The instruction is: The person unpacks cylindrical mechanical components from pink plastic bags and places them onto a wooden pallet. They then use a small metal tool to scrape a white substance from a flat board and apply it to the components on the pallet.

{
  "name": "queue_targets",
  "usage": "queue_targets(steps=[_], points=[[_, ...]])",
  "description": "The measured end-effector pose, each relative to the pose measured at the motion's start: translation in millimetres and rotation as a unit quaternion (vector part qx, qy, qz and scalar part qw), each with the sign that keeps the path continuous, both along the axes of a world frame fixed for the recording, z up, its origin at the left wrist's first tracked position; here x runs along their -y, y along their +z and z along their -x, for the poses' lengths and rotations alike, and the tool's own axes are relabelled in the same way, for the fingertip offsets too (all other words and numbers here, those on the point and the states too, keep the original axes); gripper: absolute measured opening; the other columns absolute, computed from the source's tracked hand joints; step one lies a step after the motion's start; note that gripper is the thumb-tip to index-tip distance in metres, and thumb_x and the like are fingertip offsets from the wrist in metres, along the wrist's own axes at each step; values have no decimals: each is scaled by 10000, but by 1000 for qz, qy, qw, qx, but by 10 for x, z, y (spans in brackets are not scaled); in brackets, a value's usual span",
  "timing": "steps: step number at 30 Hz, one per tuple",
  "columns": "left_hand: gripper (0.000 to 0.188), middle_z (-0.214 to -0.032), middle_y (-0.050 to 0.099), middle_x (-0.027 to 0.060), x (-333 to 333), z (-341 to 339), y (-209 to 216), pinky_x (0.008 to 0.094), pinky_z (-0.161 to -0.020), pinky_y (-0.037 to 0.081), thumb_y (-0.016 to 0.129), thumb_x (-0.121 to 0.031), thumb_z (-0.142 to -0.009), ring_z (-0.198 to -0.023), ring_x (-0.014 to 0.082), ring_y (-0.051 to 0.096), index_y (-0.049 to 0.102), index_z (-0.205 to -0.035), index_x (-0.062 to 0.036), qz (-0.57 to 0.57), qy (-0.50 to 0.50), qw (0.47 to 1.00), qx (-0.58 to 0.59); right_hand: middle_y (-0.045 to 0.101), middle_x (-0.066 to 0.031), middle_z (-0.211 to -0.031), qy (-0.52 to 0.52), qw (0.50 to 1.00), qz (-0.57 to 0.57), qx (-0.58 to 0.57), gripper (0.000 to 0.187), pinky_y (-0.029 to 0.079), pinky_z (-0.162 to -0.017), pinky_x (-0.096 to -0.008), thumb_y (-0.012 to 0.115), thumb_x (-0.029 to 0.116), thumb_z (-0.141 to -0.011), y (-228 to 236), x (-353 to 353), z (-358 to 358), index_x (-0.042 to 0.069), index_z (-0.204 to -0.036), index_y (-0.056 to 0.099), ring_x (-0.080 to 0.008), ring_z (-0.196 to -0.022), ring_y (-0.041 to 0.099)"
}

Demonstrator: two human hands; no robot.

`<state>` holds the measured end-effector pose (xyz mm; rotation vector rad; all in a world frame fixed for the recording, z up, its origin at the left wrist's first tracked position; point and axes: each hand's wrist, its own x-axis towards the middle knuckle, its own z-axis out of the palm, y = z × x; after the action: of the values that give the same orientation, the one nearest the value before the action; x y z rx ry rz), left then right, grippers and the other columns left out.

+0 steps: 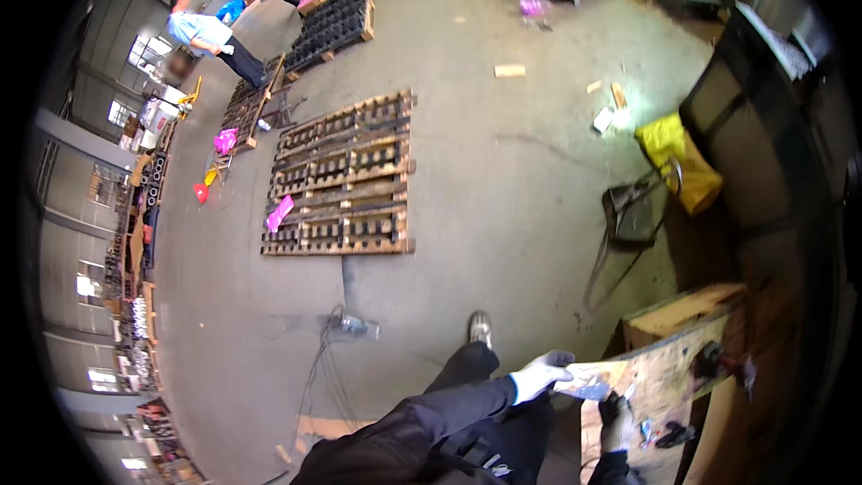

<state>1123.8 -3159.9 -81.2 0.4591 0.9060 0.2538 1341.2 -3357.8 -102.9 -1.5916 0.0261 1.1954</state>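
My left hand (541, 374), in a white glove, reaches over the near edge of a wooden bench top (663, 377). Its fingers are closed at the left end of a small, shiny greyish piece (589, 390) that looks like clear plastic; its exact kind is too small to tell. At the piece's other end is my right hand (617, 424), in a glove with dark fingers. Those fingers are bent and closed, and what they grip is partly hidden. Beside the right hand lie a small blue-and-red item (646, 432) and a black item (675, 435).
A dark bag (633, 214) and a yellow sack (680, 162) are on the floor beyond the bench. Ahead left lies a wooden pallet (341, 181) holding rows of dark parts. Cables run to a grey device (355, 325). Two people (202, 31) stand far left.
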Motion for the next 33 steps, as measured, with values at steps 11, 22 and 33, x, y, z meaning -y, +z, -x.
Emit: queue_targets(steps=[11,22,33], points=[[485,-1285,630,123,-1832,1644,1640,342,-998,506,466,-372,-1095,-1157,201,615,516,-1380,16,48,72,978,191,719,-88,-1042,126,976,-137,112,491,530,-797,-255,493,358,-1086,2395,-2943,1304,-71,-1275,641,-124,-847,650],[716,-1543,462,138,-3434,1774,2575,475,-1179,376,596,-419,-1015,-1407,310,470,348,-1549,-11,-239,283,913,173,655,-116,-793,224,846,-198,440,139,496,-686,-314,595,75,-993,3343,-4856,1676,0,-1087,664,-175,-711,592],[670,-1446,555,112,-4976,1473,2995,396,-1059,464,610,-405,-1010,-1282,245,568,417,-1509,-2,-314,375,872,15,644,-110,-708,415,618,-333,578,99,494,-634,-432,714,189,-882,3564,-7201,1627,115,-837,665,-333,-684,639]])
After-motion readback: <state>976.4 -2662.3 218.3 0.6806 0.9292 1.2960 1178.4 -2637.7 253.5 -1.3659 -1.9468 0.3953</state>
